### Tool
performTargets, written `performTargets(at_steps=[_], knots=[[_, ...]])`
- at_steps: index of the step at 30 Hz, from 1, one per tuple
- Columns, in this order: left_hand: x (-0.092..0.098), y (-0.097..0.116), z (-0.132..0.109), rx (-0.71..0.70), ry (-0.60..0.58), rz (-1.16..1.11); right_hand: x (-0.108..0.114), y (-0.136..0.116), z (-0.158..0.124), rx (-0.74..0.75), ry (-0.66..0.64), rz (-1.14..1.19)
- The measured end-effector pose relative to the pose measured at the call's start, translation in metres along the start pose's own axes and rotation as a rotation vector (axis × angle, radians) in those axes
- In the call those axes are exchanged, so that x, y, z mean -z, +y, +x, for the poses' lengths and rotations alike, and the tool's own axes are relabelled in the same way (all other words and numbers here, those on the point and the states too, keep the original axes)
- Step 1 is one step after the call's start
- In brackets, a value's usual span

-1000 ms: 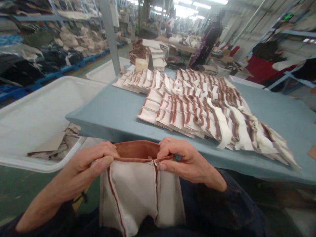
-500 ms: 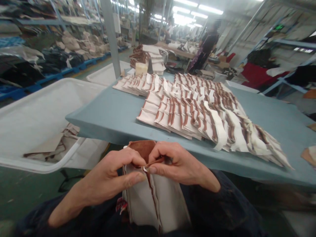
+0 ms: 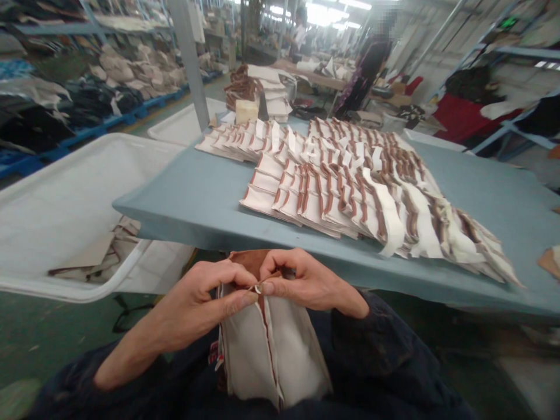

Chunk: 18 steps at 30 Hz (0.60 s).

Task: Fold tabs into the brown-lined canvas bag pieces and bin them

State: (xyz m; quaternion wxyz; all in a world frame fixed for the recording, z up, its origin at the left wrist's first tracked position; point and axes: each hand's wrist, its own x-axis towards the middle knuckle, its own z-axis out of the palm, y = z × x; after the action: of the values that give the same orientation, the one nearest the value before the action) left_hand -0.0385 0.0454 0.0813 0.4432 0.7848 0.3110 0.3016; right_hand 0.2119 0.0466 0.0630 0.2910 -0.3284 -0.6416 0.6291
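cream canvas pouch with brown trim (image 3: 271,344) in the lap, below the grey-blue surface (image 3: 196,198). pinching its top edge closed at the seam; next calls for flattening the fold. left hand (image 3: 210,297) and right hand (image 3: 301,283) meeting thumb to forefinger, each grip clenched on the trim.

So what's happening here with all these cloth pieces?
A person seated at a grey-blue table pinches the brown-trimmed top edge of a cream fabric piece with both hands: left hand and right hand meet at the middle seam. On the table lie overlapping rows of similar fabric pieces. A white bin stands to the left, and another person works in the background.
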Motion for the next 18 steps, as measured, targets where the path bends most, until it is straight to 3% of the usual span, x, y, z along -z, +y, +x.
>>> performTargets(at_steps=[4,12,18], knots=[[-0.001,0.002,0.001,0.017,0.009,0.006,-0.001,-0.001,0.0,0.053,0.001,-0.018],[-0.003,0.018,0.003,-0.046,0.074,0.205,-0.005,-0.027,-0.009,0.399,0.088,-0.608],[0.004,0.013,-0.002,-0.029,0.018,0.126,-0.008,-0.031,-0.01,0.579,0.2,-0.804]])
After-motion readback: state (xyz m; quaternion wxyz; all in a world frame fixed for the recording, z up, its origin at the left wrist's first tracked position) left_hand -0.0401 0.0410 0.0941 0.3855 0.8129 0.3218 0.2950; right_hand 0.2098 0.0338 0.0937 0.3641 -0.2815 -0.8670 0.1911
